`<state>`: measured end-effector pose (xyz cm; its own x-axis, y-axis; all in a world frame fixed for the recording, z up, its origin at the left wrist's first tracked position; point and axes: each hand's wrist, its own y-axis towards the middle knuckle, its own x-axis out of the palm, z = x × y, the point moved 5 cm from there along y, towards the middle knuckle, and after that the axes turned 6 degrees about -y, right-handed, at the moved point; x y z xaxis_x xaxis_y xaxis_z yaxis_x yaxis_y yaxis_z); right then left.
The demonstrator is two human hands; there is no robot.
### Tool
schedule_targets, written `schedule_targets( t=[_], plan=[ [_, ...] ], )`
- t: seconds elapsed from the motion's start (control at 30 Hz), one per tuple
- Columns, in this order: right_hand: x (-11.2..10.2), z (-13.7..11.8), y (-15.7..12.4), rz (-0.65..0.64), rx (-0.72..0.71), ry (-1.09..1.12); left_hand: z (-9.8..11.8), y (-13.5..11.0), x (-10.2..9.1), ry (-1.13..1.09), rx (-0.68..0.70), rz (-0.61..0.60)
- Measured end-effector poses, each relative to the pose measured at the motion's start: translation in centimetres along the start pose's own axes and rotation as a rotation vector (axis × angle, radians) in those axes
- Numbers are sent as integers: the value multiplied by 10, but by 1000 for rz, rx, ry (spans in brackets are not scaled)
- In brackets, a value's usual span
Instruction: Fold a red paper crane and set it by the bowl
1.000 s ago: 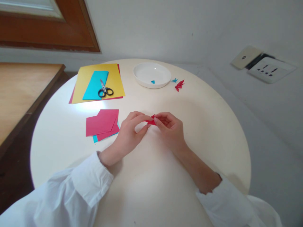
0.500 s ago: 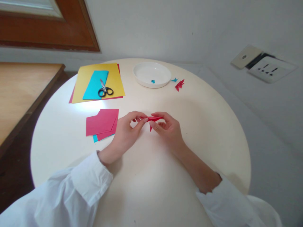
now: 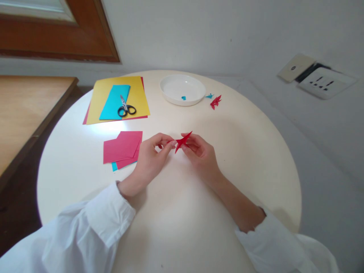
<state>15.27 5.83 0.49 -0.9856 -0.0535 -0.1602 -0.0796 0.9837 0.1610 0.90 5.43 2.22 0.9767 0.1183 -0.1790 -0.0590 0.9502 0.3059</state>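
Note:
Above the middle of the table, a red paper crane [image 3: 183, 141] is held between my two hands, its pointed ends sticking out diagonally. My left hand [image 3: 155, 151] pinches its left end between thumb and fingertips. On the other side, my right hand [image 3: 201, 151] is closed at the crane's right side, thumb and fingers against the paper; part of its grip is hidden. Left of my left hand lies a loose pile of pink-red paper pieces [image 3: 122, 148], with a blue paper piece [image 3: 114, 166] showing from under it.
A white dish [image 3: 170, 99] with tiny blue paper bits [image 3: 183, 98] stands at the back. Beside it lie a small blue paper crane [image 3: 209, 96] and red folded cranes [image 3: 215, 102]. Scissors [image 3: 126, 110] rest on blue paper [image 3: 113, 102] over yellow sheets [image 3: 98, 102].
The red crane's long points have turned from nearly level to a steep diagonal between my fingers. My right hand's fingers have shifted slightly; my left hand stays nearly in place.

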Motion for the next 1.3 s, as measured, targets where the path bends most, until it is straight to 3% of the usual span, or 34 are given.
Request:
schedule_targets(
  t=[0.8,1.07,1.3],
  plan=[
    [-4,7,5,51,21,30,0,0,0,22,7,-15],
    [3,1,0,-64,34,131,-2,-2,3,43,24,-70],
    [1,-3,1,-49,-86,85,-4,-4,4,69,98,-109]
  ],
)
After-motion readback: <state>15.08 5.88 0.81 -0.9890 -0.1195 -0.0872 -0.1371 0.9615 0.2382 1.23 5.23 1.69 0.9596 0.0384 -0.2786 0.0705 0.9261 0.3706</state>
